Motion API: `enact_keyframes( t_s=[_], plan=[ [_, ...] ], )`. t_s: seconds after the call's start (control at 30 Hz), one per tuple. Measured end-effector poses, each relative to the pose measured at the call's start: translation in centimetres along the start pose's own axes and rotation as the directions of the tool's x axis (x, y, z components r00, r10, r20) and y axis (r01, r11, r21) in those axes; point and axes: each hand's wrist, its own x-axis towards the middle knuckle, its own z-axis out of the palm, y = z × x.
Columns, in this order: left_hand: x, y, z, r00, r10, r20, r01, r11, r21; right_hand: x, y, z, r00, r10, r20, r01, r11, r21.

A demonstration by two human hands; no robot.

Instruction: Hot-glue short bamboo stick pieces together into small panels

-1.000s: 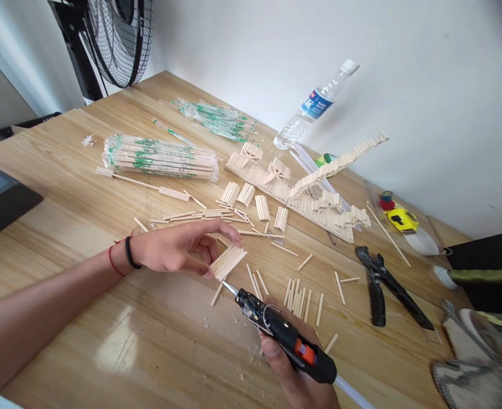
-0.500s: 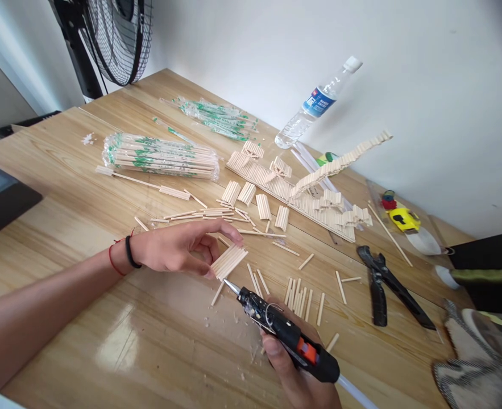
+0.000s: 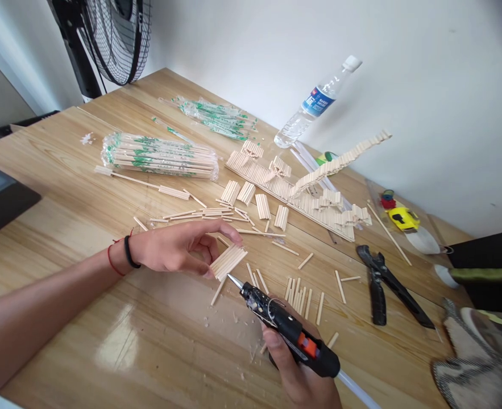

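My left hand (image 3: 182, 247) pinches a small panel of wooden sticks (image 3: 228, 262) laid side by side, thumb at its near end and fingertips at its far end. My right hand (image 3: 295, 363) is wrapped round a black hot glue gun (image 3: 291, 329) with an orange part and a pale glue stick at its back. The gun's metal nozzle points at the panel's near edge, close to it; whether they touch I cannot tell. Several short cut sticks (image 3: 298, 296) lie beyond the gun. Small finished stick panels (image 3: 262, 207) rest further back.
A long stick-built structure (image 3: 285, 187) with a raised slanting strip stands behind. Around it are a water bottle (image 3: 314, 105), wrapped stick bundles (image 3: 161, 157), black cutting pliers (image 3: 378, 284), a yellow tape measure (image 3: 404, 219) and a cloth (image 3: 468, 369). A fan (image 3: 114, 40) stands at the back left.
The glue gun's nozzle has shifted slightly up and to the right along the panel's near edge. My left hand and the panel stay almost still.
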Motion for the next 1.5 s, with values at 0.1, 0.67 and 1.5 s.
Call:
enact_keyframes(
  t_s=[0.1,0.67,1.5],
  plan=[
    [0.0,-0.1,0.0,1.000,0.006,-0.002,-0.006,1.000,-0.001,-0.1,0.2,0.1,0.999,0.038,-0.018,-0.038,0.999,0.007],
    [0.0,-0.1,-0.1,1.000,0.019,0.013,-0.019,1.000,-0.011,2.1,-3.0,0.0,0.999,-0.044,0.027,0.040,0.991,0.130],
    [-0.1,0.1,-0.2,0.999,0.010,0.031,-0.009,1.000,-0.024,2.5,-3.2,0.0,0.998,0.020,-0.063,-0.008,0.984,0.177]
  ],
)
